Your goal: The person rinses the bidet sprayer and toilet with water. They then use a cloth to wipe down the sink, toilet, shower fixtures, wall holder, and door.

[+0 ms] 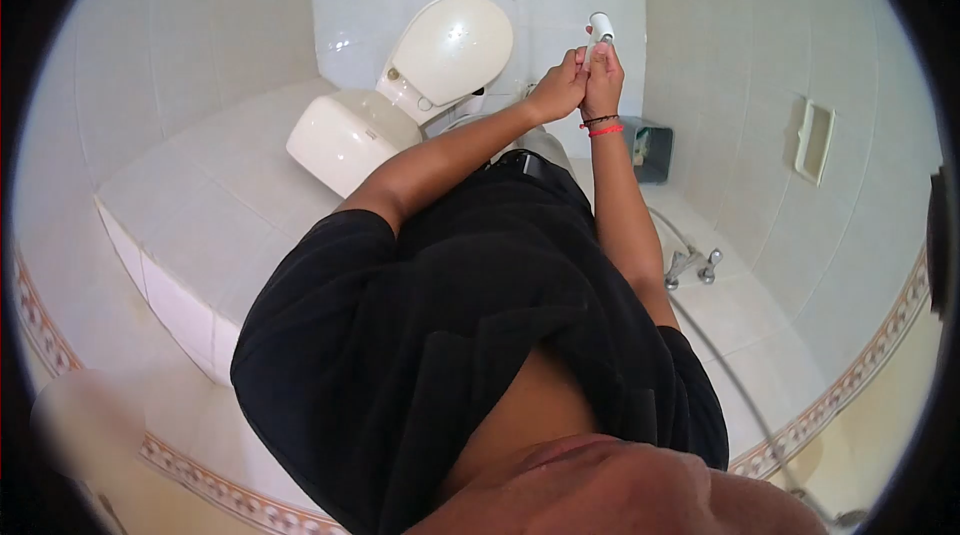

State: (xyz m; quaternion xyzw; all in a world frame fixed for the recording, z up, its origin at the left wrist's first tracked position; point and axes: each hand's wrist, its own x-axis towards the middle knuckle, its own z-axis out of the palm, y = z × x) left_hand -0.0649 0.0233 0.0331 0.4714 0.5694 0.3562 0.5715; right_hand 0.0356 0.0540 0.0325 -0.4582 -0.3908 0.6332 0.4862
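Observation:
Both of my hands meet in front of me, near the top of the view. My right hand [602,80], with a black and a red band at its wrist, is closed round a small white cylindrical object [600,27] that looks like a spray head. Its rounded end sticks out above the fingers, beside a bit of metal. My left hand [561,91] comes in from the left and touches the right, its fingers closed at the object's lower part. Fingers hide most of that lower part. Left of the hands is a toilet with its cream lid [458,50] raised.
A cream cistern [350,140] stands behind the lid. To the right are a grey bin [653,153], metal taps [692,267] and a grey hose [735,375]. A soap dish [815,141] is set into the tiled wall. A tiled ledge [225,185] runs along the left.

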